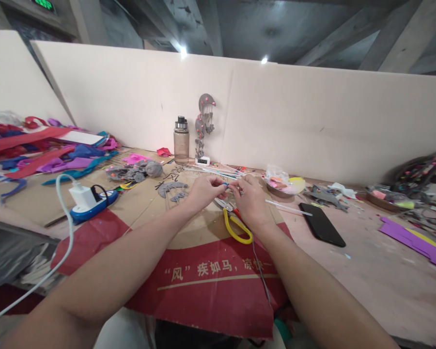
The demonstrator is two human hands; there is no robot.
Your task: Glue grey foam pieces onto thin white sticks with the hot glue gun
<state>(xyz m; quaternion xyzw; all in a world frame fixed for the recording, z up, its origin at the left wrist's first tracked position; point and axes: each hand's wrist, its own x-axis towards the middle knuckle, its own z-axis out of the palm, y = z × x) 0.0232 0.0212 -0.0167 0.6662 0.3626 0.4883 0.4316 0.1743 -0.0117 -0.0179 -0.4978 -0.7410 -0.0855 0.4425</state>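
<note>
My left hand (208,190) and my right hand (250,196) meet above the cardboard, fingers pinched together. Between the fingertips shows a tiny blue piece (225,184), too small to name further. A grey yarn strand (260,264) hangs below my right hand toward the cardboard's front edge. Scissors with yellow handles (237,231) lie under my hands, blades partly hidden. A thin white stick (288,208) reaches from behind my right hand to the phone; whether the hand touches it I cannot tell. Left of my left hand lies a grey crescent with small hanging pieces (172,190).
A red-and-tan cardboard sheet (210,310) covers the table front. At the back stand a bottle (181,143) and a small clock (202,161). Right lies a black phone (321,225); left, a blue power strip (94,206) with a cable and colourful fabric strips (58,162).
</note>
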